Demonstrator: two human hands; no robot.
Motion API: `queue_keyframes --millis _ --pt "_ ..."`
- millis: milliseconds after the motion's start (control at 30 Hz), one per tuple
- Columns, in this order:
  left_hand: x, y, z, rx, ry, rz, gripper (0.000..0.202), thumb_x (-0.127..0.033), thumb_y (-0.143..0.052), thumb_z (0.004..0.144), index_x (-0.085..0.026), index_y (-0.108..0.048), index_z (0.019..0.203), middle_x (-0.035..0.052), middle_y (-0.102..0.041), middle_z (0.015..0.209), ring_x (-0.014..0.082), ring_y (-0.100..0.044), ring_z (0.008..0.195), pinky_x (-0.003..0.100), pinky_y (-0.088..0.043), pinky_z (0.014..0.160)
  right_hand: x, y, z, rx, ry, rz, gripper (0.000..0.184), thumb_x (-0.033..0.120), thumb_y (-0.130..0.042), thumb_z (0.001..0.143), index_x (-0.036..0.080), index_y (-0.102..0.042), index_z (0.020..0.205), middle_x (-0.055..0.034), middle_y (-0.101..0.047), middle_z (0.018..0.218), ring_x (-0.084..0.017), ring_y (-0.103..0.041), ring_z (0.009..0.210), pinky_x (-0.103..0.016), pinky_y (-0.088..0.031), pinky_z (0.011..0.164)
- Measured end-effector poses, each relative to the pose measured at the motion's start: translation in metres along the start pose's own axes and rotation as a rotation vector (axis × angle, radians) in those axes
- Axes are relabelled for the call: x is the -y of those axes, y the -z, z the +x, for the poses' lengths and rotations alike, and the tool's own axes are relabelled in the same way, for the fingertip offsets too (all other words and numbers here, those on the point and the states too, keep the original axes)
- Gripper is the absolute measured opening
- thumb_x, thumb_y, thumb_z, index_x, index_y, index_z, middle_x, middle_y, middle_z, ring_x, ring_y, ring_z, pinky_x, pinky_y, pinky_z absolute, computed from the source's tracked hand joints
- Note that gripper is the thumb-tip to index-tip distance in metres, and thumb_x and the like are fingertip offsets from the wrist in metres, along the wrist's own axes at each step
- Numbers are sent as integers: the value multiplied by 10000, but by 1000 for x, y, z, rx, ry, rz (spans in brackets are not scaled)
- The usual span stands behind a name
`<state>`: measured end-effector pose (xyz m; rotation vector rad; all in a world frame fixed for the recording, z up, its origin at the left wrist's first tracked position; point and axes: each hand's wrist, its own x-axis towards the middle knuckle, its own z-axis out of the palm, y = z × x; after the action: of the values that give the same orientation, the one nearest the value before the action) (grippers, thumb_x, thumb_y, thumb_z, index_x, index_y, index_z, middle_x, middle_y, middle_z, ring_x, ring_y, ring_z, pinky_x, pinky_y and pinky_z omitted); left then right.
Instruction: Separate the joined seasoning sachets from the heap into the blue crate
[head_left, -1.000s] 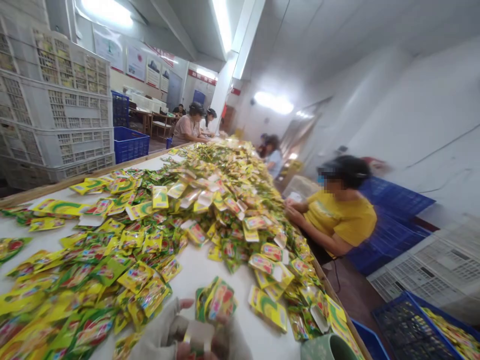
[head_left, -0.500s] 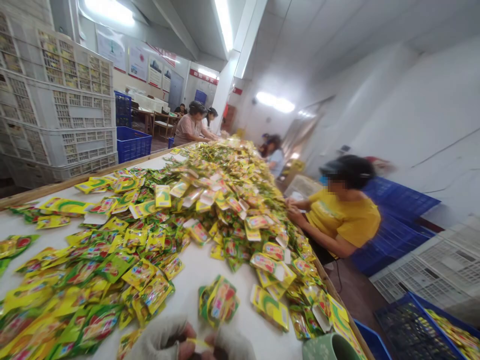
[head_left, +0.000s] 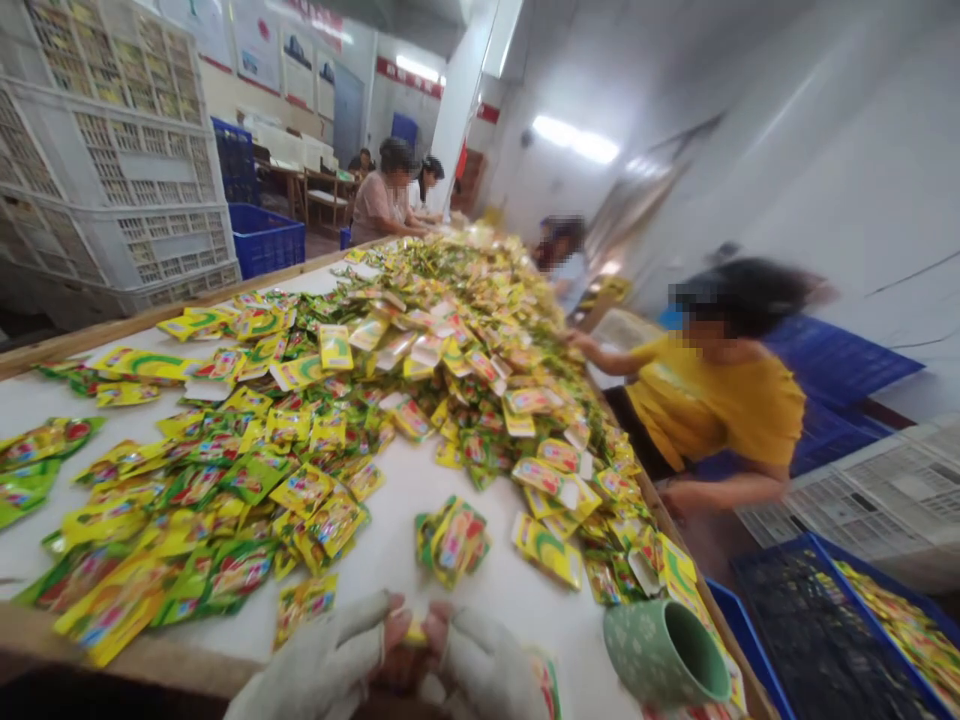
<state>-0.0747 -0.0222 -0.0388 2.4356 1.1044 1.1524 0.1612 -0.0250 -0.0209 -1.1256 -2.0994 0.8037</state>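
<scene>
Showing higher up than before, left hand (head_left: pixel 322 650) and right hand (head_left: pixel 480 650) are pinching a small yellow thing (head_left: pixel 415 631) over the near desk (head_left: pixel 394 535), green cup (head_left: pixel 641 650) sitting right, packet bunch (head_left: pixel 452 541) lying just beyond, big packet heap (head_left: pixel 420 335) stretching away.

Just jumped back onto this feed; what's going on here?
The gloved left hand and right hand pinch a small yellow item between them, too blurred to identify. Beyond it, a clump of packets lies on the white tabletop, near a long heap. A green mug sits to the right. A person in yellow has one hand at the heap.
</scene>
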Motion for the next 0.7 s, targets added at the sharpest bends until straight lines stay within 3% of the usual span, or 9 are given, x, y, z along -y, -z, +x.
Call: queue_keyframes --millis 67,167,300,433,533,600,700 --pt "-13 5 8 35 3 -16 521 -63 -448 843 -347 -551 1267 7 -675 1182 115 -659 1021 155 -509 890 5 4 0 -28 116 -105 433 141 -510 862 244 -577 1277 -113 -715 951 -227 -691 892 -354 -585 763" --pt "-26 8 18 78 53 -100 458 -39 -424 851 -303 -619 1170 25 -681 1129 114 -659 1003 171 -515 886 13 7 1 -97 274 -304 458 70 -488 818 183 -567 1254 -139 -702 981 -226 -677 895 -357 -583 741" --pt "-29 4 19 33 193 -187 343 -69 -475 840 -266 -681 1030 31 -688 1067 134 -657 981 214 -532 880 21 4 3 -128 268 -344 347 54 -476 825 168 -621 1119 -108 -692 884 -186 -664 796 -296 -573 694" --pt "-27 1 26 64 372 -365 302 -137 -479 846 -254 -681 1038 39 -691 1066 165 -646 1013 271 -538 895 26 1 9 -142 69 -110 298 106 -489 840 176 -634 1091 -89 -674 906 -188 -645 824 -300 -554 726" --pt "-26 -2 44 -37 636 -517 343 -280 -551 839 -214 -595 1172 77 -665 1139 202 -647 1026 331 -549 886 26 12 24 -246 -228 220 227 243 -547 861 195 -620 1070 -53 -680 914 -176 -643 808 -299 -548 725" --pt "-23 -6 60 -95 737 -582 466 -377 -572 822 -172 -533 1238 122 -626 1208 234 -621 1086 377 -525 924 21 26 39 -306 -392 383 266 345 -571 848 181 -595 1056 -45 -674 897 -158 -624 722 -278 -539 634" --pt "-14 -15 87 -55 770 -484 625 -476 -578 789 -132 -473 1301 172 -528 1345 279 -503 1246 423 -417 1034 2 48 62 -346 -489 299 356 411 -601 783 156 -580 1030 -29 -640 814 -139 -563 615 -270 -497 558"
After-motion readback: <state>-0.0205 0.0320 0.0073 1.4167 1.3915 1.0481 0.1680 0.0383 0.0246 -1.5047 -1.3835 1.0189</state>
